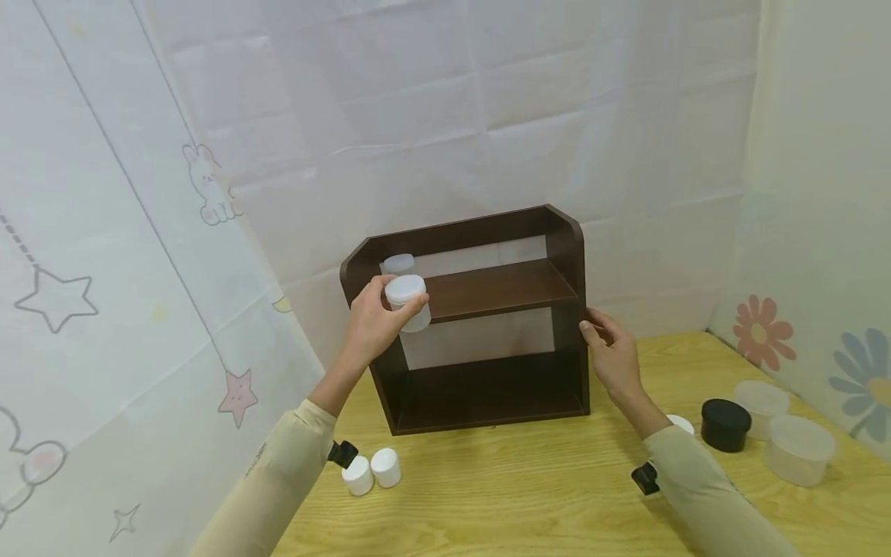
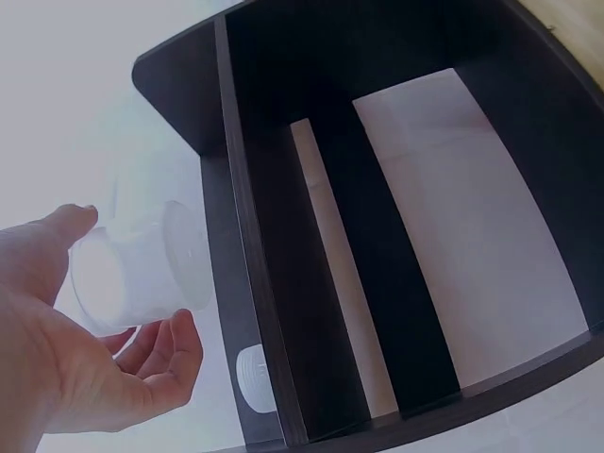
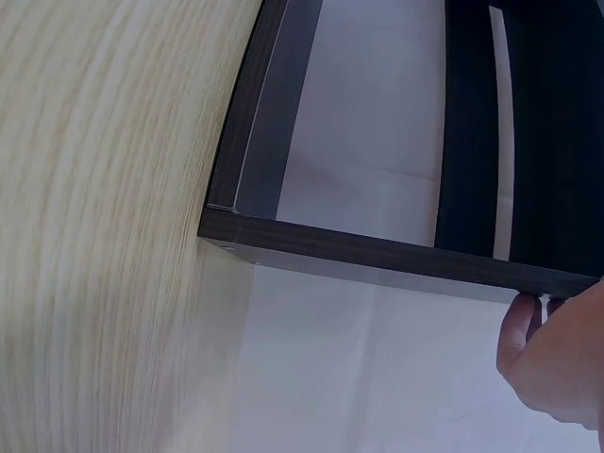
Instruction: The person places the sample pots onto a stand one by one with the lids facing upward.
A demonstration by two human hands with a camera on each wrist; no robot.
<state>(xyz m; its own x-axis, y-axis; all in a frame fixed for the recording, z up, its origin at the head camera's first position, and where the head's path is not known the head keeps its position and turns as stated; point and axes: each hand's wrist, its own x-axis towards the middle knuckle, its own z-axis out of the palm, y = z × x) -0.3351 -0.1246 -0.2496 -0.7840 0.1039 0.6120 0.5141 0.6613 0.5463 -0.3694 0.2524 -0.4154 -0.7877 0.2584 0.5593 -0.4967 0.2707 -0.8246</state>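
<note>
My left hand (image 1: 376, 321) grips a clear plastic jar with a white lid (image 1: 407, 289) between thumb and fingers. This jar is held in front of the upper shelf's left end, tilted slightly. Behind it, a similar white-lidded jar (image 1: 399, 264) stands on the upper shelf, partly hidden; its lid (image 2: 255, 378) also shows in the left wrist view. The dark brown two-tier shelf rack (image 1: 497, 290) stands on the table. My right hand (image 1: 614, 360) touches the outside of its right side panel (image 3: 396, 260) with thumb and fingertips.
Two small white jars (image 1: 386, 467) sit on the wooden table (image 1: 487, 495) near my left forearm. At the right are a black round tub (image 1: 725, 425), two translucent round tubs (image 1: 800, 450) and a white lid (image 1: 680, 424) partly behind my right arm. Draped walls enclose the table.
</note>
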